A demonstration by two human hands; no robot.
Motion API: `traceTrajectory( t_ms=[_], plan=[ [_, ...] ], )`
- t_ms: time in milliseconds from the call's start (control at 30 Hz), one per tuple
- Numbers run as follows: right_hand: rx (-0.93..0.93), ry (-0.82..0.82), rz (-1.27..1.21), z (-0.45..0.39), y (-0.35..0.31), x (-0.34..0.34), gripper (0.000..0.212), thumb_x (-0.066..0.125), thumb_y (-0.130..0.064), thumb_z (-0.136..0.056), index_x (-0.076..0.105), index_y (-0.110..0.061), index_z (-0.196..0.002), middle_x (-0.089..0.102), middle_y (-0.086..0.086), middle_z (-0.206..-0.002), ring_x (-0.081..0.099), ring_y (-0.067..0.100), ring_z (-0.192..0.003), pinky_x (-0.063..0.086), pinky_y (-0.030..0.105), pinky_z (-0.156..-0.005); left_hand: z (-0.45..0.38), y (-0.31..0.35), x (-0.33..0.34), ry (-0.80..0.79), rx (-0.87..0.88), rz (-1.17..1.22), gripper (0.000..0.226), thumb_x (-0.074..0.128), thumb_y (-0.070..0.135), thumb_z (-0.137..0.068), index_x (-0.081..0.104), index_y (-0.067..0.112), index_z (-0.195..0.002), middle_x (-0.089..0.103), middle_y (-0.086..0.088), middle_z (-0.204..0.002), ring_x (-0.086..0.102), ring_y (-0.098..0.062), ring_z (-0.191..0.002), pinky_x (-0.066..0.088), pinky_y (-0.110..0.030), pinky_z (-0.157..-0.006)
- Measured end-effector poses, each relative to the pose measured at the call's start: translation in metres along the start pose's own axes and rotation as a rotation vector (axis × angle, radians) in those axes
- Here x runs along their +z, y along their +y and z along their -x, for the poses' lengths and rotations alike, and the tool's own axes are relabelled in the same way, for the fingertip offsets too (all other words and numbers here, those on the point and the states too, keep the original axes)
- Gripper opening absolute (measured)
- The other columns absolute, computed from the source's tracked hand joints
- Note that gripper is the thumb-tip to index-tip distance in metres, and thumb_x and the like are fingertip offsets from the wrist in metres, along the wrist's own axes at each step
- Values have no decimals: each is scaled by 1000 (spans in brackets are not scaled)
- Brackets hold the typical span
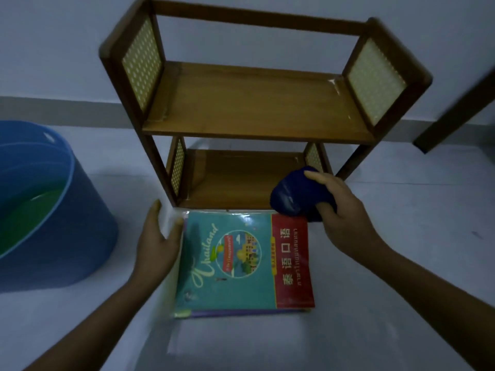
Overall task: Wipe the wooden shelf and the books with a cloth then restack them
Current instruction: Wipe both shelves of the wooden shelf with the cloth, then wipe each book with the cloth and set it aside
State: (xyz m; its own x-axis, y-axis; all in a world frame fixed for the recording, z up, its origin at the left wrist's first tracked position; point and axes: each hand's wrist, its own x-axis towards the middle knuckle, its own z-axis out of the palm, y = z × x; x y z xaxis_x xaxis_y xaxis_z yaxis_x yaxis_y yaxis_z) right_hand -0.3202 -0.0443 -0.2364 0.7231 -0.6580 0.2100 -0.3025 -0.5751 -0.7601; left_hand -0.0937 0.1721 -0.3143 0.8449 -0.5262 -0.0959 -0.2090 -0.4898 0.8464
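Right hand (345, 210) is gripping the blue cloth (297, 194), fingers clenched; left hand (158, 236), fingers released, is touching the stacked books (241, 263) before the wooden shelf (251, 103).

pale floor (375, 263), wooden shelf (254, 103), stacked books (241, 263), blue tub (67, 223)

Wooden shelf (257, 103): mid-brown boards, darker brown frame; side panels (373, 81) cream with a regular grid of pale dots, woven-cane look.
Top book (241, 263): teal cover, cream script lettering, round multicoloured picture; red band along one side with yellow characters. Purple edge of a lower book (241, 314) beneath.
Cloth (297, 196): deep blue, plain.
Tub (53, 210): blue outside, paler blue rim, green showing inside.
Floor (401, 263): pale grey. Wall (53, 49): pale bluish grey.
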Motion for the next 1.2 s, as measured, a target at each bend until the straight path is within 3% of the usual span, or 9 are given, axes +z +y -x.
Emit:
traceTrajectory(
  t_ms=[100,267,400,600,767,867,967,1067,1200],
  plan=[
    [112,-38,-175,30,-20,3,49,46,6,-95,49,-25,-133,50,-7,-130,54,3,-113,50,15,-87,30,11,-4,-135,143,-33,38,53,25,-93,43,28,-130,50,28,-132,50,7,-115,37,-11,-93],
    [241,-94,-192,47,-20,32,50,46,3,-93,52,-29,-131,52,-2,-133,56,16,-115,53,36,-93,45,-3,-7,-365,311,-170,40,51,41,-94,31,45,-127,39,28,-126,39,26,-108,42,-22,-97],
    [427,29,-437,5,-22,10,47,43,0,-97,53,-35,-126,49,-1,-132,55,17,-113,55,35,-86,44,-20,0,-458,241,-421,104,16,85,-72,8,20,-152,9,-3,-161,16,-18,-146,20,-36,-116],
    [306,32,-531,-23,-48,-27,45,43,-1,-97,54,-36,-122,53,-8,-127,59,13,-111,57,32,-86,41,-33,8,-476,239,-488,106,3,87,-70,-3,21,-152,-19,7,-154,-1,-20,-148,13,-47,-120],
    [326,-188,-334,20,-44,14,46,42,-4,-98,52,-41,-123,49,-10,-124,58,18,-106,58,37,-82,40,-49,11,-454,292,-524,87,8,75,-82,-5,24,-152,-18,4,-159,-8,-16,-148,9,-50,-120],
    [445,-354,-242,49,-23,56,42,43,-8,-98,48,-38,-127,45,1,-135,51,24,-121,54,38,-94,39,-53,11,-447,330,-550,79,6,72,-85,-12,29,-149,-23,7,-158,-16,-11,-147,-2,-42,-119],
    [341,-513,287,61,-2,77,55,39,-39,-94,28,-29,-147,10,4,-159,8,29,-147,18,44,-119,31,-55,11,-429,362,-539,74,6,69,-87,-14,31,-147,-23,10,-157,-18,-6,-145,-7,-38,-117],
    [177,-493,484,60,-5,97,78,27,-69,-85,5,-36,-151,-16,0,-161,-16,27,-146,1,52,-118,21,-62,10,-433,377,-534,72,7,68,-88,-15,32,-147,-21,12,-157,-18,-3,-145,-7,-39,-118],
    [-34,-460,701,75,-13,141,67,32,-63,-87,27,-32,-146,19,6,-160,10,43,-145,19,64,-111,17,-67,15,-435,397,-481,71,8,65,-90,-14,32,-148,-21,13,-157,-19,0,-144,-8,-37,-117]
  ],
)
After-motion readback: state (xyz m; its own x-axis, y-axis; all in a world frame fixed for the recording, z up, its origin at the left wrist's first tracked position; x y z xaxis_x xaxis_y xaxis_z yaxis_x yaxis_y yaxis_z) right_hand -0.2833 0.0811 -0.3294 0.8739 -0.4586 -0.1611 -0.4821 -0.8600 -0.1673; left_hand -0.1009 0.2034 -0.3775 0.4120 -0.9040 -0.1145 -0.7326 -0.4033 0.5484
